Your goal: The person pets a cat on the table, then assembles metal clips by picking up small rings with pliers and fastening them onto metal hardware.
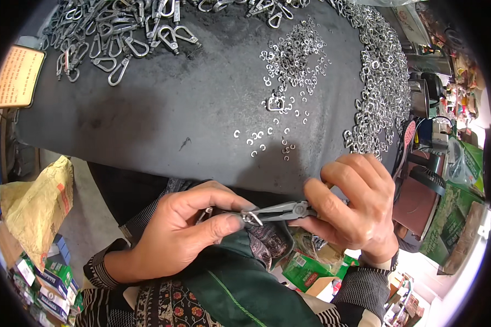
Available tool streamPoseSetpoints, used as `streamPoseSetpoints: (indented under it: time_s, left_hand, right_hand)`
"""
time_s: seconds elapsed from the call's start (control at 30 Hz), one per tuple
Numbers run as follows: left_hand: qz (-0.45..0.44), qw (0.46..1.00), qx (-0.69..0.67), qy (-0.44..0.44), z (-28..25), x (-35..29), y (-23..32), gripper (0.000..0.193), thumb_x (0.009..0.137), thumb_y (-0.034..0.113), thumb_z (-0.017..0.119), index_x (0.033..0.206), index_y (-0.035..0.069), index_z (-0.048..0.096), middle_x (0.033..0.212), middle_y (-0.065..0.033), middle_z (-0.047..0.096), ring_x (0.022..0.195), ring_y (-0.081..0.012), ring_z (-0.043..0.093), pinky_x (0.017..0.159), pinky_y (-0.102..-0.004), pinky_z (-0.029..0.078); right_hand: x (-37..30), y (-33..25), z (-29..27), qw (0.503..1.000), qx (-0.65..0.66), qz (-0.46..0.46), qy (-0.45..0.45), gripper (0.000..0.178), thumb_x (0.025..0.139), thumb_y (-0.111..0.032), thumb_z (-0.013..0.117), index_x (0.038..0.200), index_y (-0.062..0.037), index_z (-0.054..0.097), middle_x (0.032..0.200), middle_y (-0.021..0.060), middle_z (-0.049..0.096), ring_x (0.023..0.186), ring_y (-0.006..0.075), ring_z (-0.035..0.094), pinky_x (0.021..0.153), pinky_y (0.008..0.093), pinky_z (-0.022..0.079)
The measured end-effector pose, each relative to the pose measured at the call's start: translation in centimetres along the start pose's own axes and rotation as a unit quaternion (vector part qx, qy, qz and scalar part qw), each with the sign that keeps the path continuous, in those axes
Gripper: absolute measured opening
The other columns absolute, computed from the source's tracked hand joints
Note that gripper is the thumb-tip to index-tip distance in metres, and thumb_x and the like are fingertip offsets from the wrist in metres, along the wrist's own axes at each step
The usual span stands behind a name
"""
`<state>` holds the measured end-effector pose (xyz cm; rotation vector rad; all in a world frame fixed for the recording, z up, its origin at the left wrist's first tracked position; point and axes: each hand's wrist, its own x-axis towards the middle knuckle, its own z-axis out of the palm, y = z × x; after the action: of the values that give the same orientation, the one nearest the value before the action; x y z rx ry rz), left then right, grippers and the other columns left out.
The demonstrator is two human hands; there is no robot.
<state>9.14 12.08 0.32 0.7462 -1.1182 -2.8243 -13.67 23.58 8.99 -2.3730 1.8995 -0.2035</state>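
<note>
A small metal fitting [253, 219] is pinched between the thumb and fingers of the left hand [183, 231], which is closed around it, and another bit of metal can be seen by the palm, though its shape is partly hidden by the fingers. Grey pliers [292, 210] are gripped by the right hand [352, 204], whose fingers are curled about the handles; the handles are mostly covered. The nose of the pliers is pointed leftward and brought to the fitting, but whether the jaws are closed on it cannot be told. Fitting and pliers are held above the lap, just off the near edge of the dark table [207, 109]. The lap is covered by a dark green cloth [240, 289]. On the table, small C-shaped rings [294, 54] are heaped beyond the hands, with a few scattered nearer to the edge, and a squarish metal frame [276, 103] is set among them. Snap hooks [166, 34] are piled at the far left, and a long bank of metal links [382, 76] is spread along the right side. A lit screen [19, 77] is placed at the left edge, and a crumpled yellow bag [41, 204] is seen below it.
</note>
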Motion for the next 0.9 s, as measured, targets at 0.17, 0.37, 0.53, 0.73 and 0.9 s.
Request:
streamPoseSetpoints:
  time_s: [0.17,0.37,0.53,0.73,0.9]
  left_hand:
    - [0.049,0.995,0.086,0.014,1.2,0.0,-0.4,0.018,0.095,0.005,0.065,0.112,-0.003,0.068,0.096,-0.0037,0.064,0.072,-0.0045,0.053,0.061,-0.0207,0.043]
    - [0.003,0.999,0.043,0.032,1.2,-0.9,-2.3,0.021,0.095,0.004,0.063,0.115,-0.001,0.066,0.091,-0.0024,0.061,0.068,-0.0062,0.05,0.059,-0.0212,0.04]
    - [-0.013,0.992,-0.001,0.129,-2.3,0.3,-6.9,0.036,0.102,0.0,0.038,0.137,0.001,0.047,0.101,-0.0076,0.062,0.088,-0.0111,0.057,0.074,-0.0242,0.046]
    - [-0.01,0.991,-0.08,0.109,-2.4,1.2,-8.7,0.035,0.105,0.001,0.035,0.14,0.0,0.038,0.122,-0.0213,0.06,0.105,-0.0294,0.067,0.09,-0.0399,0.058]
    - [0.022,0.992,0.125,-0.001,-0.4,0.1,-4.8,0.026,0.099,-0.003,0.053,0.125,-0.002,0.06,0.099,-0.0127,0.07,0.071,-0.0157,0.07,0.06,-0.025,0.057]
  right_hand:
    - [-1.2,-0.6,-0.1,1.0,0.014,0.01,0.002,0.032,0.072,-0.032,0.076,0.089,-0.008,0.065,0.076,0.0032,0.052,0.067,0.0191,0.054,0.055,0.0327,0.039]
    - [-1.9,-0.8,0.3,0.994,0.077,0.053,-0.055,0.035,0.072,-0.032,0.078,0.092,-0.0077,0.062,0.079,0.004,0.051,0.072,0.0218,0.054,0.062,0.0347,0.041]
    - [-0.1,2.0,3.9,0.99,0.081,0.109,0.048,0.037,0.068,-0.012,0.08,0.1,-0.0067,0.063,0.082,0.0067,0.054,0.076,0.0267,0.057,0.065,0.0384,0.045]
    - [3.0,3.9,7.3,0.981,-0.021,0.096,0.166,0.034,0.063,-0.008,0.08,0.093,-0.0097,0.064,0.077,0.0048,0.055,0.073,0.024,0.059,0.065,0.0365,0.048]
    - [3.2,4.7,7.3,0.981,-0.017,0.104,0.161,0.032,0.063,-0.006,0.079,0.09,-0.0071,0.063,0.076,0.0054,0.056,0.071,0.0246,0.059,0.062,0.0371,0.048]
